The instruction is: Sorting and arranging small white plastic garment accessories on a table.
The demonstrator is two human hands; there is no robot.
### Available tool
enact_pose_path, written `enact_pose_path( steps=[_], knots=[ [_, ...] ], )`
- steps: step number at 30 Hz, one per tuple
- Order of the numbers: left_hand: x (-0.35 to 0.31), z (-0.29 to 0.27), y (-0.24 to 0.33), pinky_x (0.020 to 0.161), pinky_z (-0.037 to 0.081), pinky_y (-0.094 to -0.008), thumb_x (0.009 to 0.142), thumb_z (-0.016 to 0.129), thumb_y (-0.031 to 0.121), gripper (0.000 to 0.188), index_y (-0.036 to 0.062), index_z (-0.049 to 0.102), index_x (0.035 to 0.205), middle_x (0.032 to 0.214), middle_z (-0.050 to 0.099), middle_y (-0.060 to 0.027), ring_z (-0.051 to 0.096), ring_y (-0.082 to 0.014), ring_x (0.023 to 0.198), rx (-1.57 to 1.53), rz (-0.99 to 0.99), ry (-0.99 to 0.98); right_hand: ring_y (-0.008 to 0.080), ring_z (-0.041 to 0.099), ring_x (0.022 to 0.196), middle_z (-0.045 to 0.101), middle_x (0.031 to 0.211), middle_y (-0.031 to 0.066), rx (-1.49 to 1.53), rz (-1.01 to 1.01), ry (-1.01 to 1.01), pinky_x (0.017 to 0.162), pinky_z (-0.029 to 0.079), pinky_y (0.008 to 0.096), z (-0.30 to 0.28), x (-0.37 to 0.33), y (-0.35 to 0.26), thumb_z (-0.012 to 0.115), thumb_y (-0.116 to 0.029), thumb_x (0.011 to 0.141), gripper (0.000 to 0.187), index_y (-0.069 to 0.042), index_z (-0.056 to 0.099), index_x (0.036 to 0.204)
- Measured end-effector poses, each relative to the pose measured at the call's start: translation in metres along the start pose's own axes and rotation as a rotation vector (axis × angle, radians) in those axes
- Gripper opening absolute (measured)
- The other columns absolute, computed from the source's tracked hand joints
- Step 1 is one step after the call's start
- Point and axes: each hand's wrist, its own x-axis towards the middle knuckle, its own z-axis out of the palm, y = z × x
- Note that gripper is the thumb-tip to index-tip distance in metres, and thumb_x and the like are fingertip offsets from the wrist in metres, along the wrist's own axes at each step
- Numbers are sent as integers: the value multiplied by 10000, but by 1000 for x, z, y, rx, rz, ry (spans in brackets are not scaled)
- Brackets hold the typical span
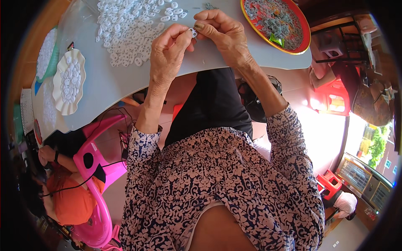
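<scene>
Over the near part of the table, my left hand (169,50) pinches a small white plastic piece with holes (192,32) between thumb and fingers. My right hand (224,35) meets it there, thumb and fingertips closed together at the piece's right side. Whatever those right fingertips hold is too small and covered to make out. Many loose white plastic pieces (130,39) lie spread just beyond and left of my left hand. To the right of my right hand sits a red round tray with a gold rim (307,35), heaped with small grey pieces (272,19) and a green wrapper (276,40).
A scalloped cream dish (58,90) of white pieces stands at the table's left, near a green container (54,62). A few grey bits (209,6) lie at the far edge. Another person in orange (75,201) sits at left by a pink chair (98,167); red stools (333,98) stand right.
</scene>
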Motion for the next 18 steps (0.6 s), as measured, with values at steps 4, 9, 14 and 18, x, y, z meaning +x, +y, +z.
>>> enact_pose_path(
  steps=[4, 9, 14, 18],
  knots=[
    [-1, 1, 4, 564, 403, -200, 878, 579, 139, 135, 6, 600, 868, 656, 569, -1, 535, -59, 614, 43, 30, 3, 60, 561, 738, 633, 816, -4, 31, -13, 11, 699, 467, 197, 1, -1, 1, 643, -69, 856, 195, -36, 617, 1047],
    [-2, 3, 5, 562, 414, -205, 880, 577, 128, 122, 7, 593, 869, 670, 570, 3, 538, -64, 605, 58, 74, 29, 68, 573, 743, 638, 827, 5, 8, -34, 21, 701, 474, 204, 0, -2, 4, 645, -54, 851, 199, -27, 606, 1044],
    [-3, 3, 6, 541, 412, -198, 882, 578, 126, 115, 14, 587, 863, 662, 551, 13, 529, -56, 590, 84, 31, 20, 71, 576, 747, 639, 841, 7, -8, -65, 6, 703, 479, 208, -1, -1, 7, 642, -42, 851, 210, -24, 593, 1054],
    [-4, 6, 6, 542, 411, -195, 884, 574, 125, 117, 11, 586, 856, 662, 550, 15, 522, -48, 593, 114, 71, 56, 69, 571, 752, 634, 842, 7, -66, -100, 22, 719, 477, 207, 2, -3, 4, 638, -43, 854, 204, -21, 592, 1052]
  ],
)
